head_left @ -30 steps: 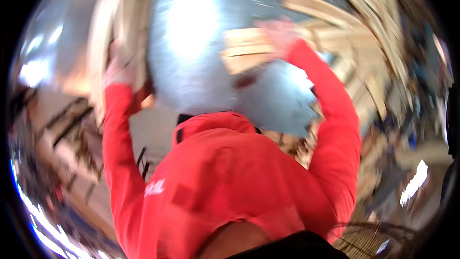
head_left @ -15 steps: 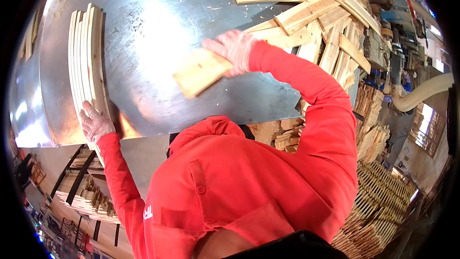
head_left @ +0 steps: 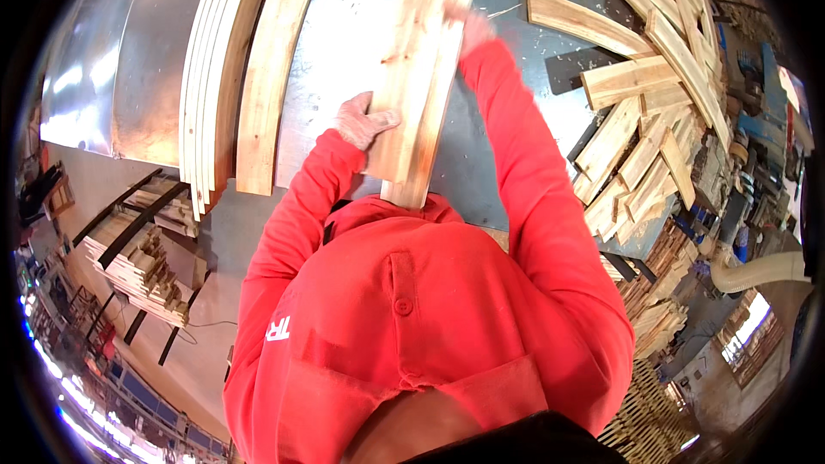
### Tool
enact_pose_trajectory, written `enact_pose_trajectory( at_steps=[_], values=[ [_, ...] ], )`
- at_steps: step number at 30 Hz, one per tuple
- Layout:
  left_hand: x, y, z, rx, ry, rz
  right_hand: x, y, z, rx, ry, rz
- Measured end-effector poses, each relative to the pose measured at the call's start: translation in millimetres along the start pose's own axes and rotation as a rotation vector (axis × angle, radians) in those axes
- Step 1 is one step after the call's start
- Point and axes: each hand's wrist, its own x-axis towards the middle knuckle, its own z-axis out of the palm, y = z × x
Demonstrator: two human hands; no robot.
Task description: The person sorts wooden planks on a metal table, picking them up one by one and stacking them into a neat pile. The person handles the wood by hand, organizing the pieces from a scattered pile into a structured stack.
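Observation:
Two long wooden boards lie overlapping in front of me, reaching toward my chest. The upper board [head_left: 402,77] sits to the left, and a lower board [head_left: 423,159] shows along its right side. My left hand [head_left: 365,120], in a thin pale glove, grips the upper board's left edge with the thumb over its top face. Farther up, my right hand [head_left: 471,27] is at the boards' right edge; motion blurs its fingers. To the left, a single board [head_left: 279,77] lies beside a row of boards standing on edge [head_left: 215,69].
All this rests on a shiny metal table [head_left: 331,43]. A loose heap of boards [head_left: 632,82] covers its right side. Stacked timber on a rack [head_left: 142,262] stands below left, with more stacked wood [head_left: 657,417] at lower right. A pale hose [head_left: 760,273] runs at far right.
My left hand has left the on-edge row and moved right onto the overlapping boards. My right hand has moved up and away; the view has shifted. A single board now lies beside the row.

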Motion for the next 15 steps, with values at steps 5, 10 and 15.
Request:
enact_pose_trajectory(
  at_steps=[5,10,15],
  values=[
    [-7,-29,-48,0.41,0.344,0.162,-54,43,35,0.16,0.301,0.338],
    [-16,13,-17,0.821,0.238,0.252,-46,-59,91,-0.302,0.363,0.328],
    [2,-4,-71,1.213,0.528,0.47,-30,-21,98,-0.658,0.398,0.287]
  ],
)
